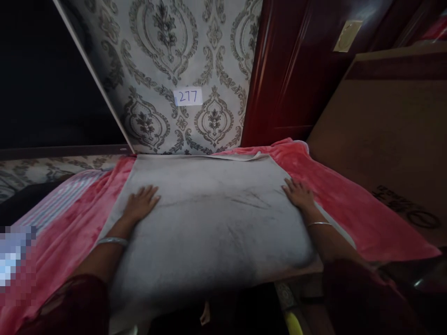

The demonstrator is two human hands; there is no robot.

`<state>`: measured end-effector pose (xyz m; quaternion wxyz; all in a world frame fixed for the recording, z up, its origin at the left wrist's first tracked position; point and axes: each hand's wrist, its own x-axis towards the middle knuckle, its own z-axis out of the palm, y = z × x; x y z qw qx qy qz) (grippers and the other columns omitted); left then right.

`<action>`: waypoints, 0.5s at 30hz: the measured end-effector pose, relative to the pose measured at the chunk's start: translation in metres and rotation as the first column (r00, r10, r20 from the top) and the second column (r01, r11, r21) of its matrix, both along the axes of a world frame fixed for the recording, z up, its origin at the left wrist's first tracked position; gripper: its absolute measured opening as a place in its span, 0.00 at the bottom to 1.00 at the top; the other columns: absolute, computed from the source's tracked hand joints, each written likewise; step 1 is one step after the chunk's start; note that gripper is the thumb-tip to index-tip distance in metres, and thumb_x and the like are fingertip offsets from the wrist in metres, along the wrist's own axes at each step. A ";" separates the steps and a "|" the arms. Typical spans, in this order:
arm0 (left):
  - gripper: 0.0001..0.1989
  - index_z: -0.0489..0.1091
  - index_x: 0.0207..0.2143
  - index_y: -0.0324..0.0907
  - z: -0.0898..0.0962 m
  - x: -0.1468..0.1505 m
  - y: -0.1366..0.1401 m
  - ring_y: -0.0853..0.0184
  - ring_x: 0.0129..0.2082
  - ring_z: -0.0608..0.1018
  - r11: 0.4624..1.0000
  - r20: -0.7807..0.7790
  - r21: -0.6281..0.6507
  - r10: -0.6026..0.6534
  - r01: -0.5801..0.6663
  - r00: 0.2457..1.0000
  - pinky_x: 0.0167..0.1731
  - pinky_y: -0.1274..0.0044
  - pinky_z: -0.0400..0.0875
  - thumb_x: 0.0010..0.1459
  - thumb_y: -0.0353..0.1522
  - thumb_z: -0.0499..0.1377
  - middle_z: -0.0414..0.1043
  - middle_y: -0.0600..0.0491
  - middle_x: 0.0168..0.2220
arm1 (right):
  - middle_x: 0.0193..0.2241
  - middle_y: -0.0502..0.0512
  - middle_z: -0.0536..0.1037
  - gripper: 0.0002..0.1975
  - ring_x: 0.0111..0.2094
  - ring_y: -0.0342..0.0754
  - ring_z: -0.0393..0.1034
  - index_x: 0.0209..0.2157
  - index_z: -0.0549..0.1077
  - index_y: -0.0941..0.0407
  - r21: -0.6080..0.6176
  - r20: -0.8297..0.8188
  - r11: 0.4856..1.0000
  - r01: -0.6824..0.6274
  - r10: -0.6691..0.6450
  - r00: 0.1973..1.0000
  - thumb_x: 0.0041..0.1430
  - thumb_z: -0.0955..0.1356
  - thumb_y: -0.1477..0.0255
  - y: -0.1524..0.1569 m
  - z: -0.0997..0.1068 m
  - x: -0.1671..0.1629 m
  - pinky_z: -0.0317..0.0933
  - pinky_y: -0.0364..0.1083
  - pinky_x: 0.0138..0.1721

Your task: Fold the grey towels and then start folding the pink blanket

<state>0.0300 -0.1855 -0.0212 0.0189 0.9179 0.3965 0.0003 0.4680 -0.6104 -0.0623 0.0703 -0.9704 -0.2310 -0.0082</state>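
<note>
A light grey cloth point(209, 228) lies spread over a raised surface, with faint creases across its middle and its far edge slightly rippled near the wall. My left hand point(141, 204) rests flat on the cloth's left side, fingers spread. On the right side, my right hand point(299, 193) also lies palm down with its fingers apart, close to the cloth's right edge. Neither hand grips anything. Beneath the grey cloth, a pink plush blanket point(335, 200) shows on both sides. The near edge of the cloth hangs over the front and is blurred.
Behind stands a patterned wall point(213, 60) with a paper label point(188, 96) reading 277. A dark screen point(52, 83) is at the left. A large cardboard box point(391, 139) stands at the right beside a dark red wooden panel point(282, 70). Striped fabric point(66, 200) lies at the left.
</note>
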 end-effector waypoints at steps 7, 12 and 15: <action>0.29 0.64 0.66 0.44 0.012 -0.093 0.015 0.41 0.70 0.57 0.969 0.078 0.052 0.235 -0.240 0.969 0.64 0.43 0.50 0.67 0.42 0.46 0.56 0.39 0.71 | 0.71 0.69 0.55 0.31 0.70 0.67 0.49 0.69 0.61 0.57 -0.024 -0.070 0.990 0.140 -0.141 0.988 0.71 0.53 0.59 -0.073 0.001 -0.006 0.50 0.73 0.63; 0.30 0.59 0.69 0.45 0.000 -0.061 -0.080 0.48 0.73 0.49 0.994 0.083 0.111 -0.007 -0.002 0.997 0.68 0.50 0.46 0.68 0.42 0.46 0.46 0.43 0.74 | 0.72 0.64 0.52 0.31 0.71 0.66 0.45 0.71 0.56 0.52 0.043 0.128 0.981 -0.188 0.181 0.975 0.72 0.54 0.57 -0.015 0.007 -0.112 0.50 0.72 0.63; 0.30 0.55 0.71 0.50 -0.014 -0.049 -0.126 0.53 0.74 0.48 0.978 0.000 0.019 -0.206 0.206 0.979 0.69 0.53 0.43 0.68 0.42 0.47 0.46 0.49 0.74 | 0.73 0.54 0.53 0.30 0.72 0.59 0.46 0.71 0.56 0.45 -0.029 0.070 0.886 -0.462 0.463 0.883 0.72 0.53 0.55 0.015 -0.002 -0.175 0.48 0.66 0.67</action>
